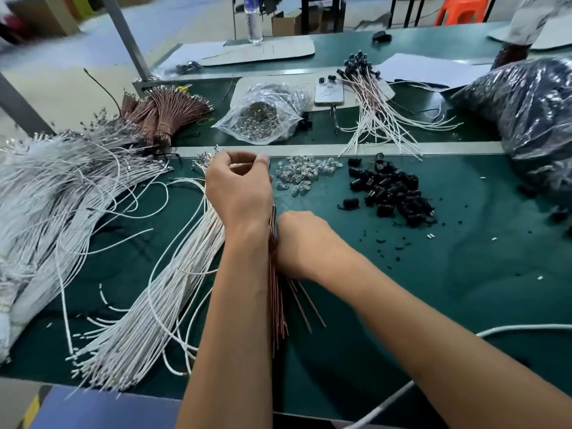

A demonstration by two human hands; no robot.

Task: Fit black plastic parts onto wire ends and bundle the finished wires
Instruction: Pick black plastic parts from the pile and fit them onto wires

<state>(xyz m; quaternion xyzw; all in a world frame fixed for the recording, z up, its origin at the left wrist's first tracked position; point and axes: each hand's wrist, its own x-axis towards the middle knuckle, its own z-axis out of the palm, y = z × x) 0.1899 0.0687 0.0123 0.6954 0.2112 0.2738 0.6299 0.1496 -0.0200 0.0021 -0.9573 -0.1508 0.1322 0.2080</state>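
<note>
Wires (278,305) clamped in right hand (298,243); left hand (238,184) pinches their tops; green table (464,274).

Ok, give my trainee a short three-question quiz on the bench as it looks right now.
1. True or false: the loose black plastic parts lie to the right of the clear parts pile.
2. Which hand is raised with curled fingers: A left hand, B right hand?
3. Fill in: the wires running between the two forearms are ____ coloured.

Key: 1 true; 2 A; 3 copper.
</note>
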